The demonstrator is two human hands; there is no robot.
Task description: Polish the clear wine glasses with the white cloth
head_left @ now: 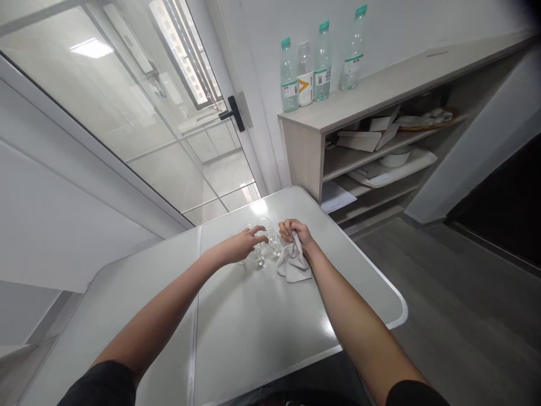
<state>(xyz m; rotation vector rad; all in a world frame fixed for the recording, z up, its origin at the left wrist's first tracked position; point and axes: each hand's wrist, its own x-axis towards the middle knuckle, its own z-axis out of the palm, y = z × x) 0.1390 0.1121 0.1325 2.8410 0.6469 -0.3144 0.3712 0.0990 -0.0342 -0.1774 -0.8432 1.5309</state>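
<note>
Several clear stemmed glasses [261, 263] stand grouped on the light table [249, 321], near its far edge. My left hand [245, 243] reaches over them from the left, fingers apart and curved, partly hiding the glasses behind it. Whether its fingertips touch a glass I cannot tell. To the right of the glasses, my right hand [295, 230] is closed on a pale grey cloth [293, 265], which hangs from the fist down to the tabletop.
A glass door [169, 129] with a black handle [232, 114] borders the table's far left. Behind on the right stands a shelf unit [302, 155] with bottles [323, 67] on top and trays, boxes and papers inside. A seam [195, 316] crosses the table.
</note>
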